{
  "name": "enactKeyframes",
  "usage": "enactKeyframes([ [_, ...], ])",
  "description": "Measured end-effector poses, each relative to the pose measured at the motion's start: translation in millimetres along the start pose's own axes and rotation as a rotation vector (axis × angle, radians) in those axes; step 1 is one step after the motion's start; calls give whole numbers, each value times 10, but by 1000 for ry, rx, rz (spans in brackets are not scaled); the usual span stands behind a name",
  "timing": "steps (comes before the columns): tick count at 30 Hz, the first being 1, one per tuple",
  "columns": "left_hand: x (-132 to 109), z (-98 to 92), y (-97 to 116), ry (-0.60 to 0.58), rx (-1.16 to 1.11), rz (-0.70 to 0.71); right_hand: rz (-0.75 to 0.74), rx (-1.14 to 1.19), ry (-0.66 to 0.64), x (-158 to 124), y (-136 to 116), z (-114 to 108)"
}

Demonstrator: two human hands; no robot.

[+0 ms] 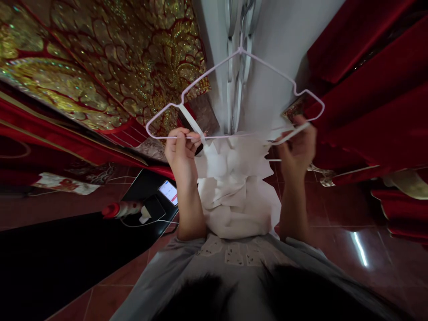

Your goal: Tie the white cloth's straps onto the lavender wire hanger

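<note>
A pale pink clothes hanger (pixel 210 71) hangs in front of me, its top at the metal rails. Below its lower bar is a white garment (pixel 234 191) with thin shoulder straps. The left strap (pixel 192 120) loops over the hanger's left notch. My left hand (pixel 182 149) is closed around the hanger's lower bar, fingertips against that strap. Pinched in my right hand (pixel 297 147) is the right strap (pixel 290 134), stretched out below the hanger's right end. This strap is off the right notch. Slight blur softens the right fingers.
Gold sequined red garments (pixel 133 58) hang at the left, dark red ones (pixel 368 102) at the right. Metal rails (pixel 230 89) run down the pale wall. A black table (pixel 67 249) at lower left bears a lit phone (pixel 168 192), a red-capped bottle (pixel 122 209) and a cable.
</note>
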State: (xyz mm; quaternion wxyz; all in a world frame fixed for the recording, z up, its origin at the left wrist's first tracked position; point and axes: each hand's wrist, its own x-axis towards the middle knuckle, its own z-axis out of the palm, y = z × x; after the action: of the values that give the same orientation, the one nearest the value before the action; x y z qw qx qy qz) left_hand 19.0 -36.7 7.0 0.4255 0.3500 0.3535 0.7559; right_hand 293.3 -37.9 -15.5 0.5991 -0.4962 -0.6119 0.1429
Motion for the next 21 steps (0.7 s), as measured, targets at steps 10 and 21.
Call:
enactKeyframes([
  [10, 34, 19, -57, 84, -1, 23, -140, -186, -83, 707, -381, -468],
  [21, 25, 41, -78, 84, -33, -14, -411, -215, 130, 89, -626, 163],
])
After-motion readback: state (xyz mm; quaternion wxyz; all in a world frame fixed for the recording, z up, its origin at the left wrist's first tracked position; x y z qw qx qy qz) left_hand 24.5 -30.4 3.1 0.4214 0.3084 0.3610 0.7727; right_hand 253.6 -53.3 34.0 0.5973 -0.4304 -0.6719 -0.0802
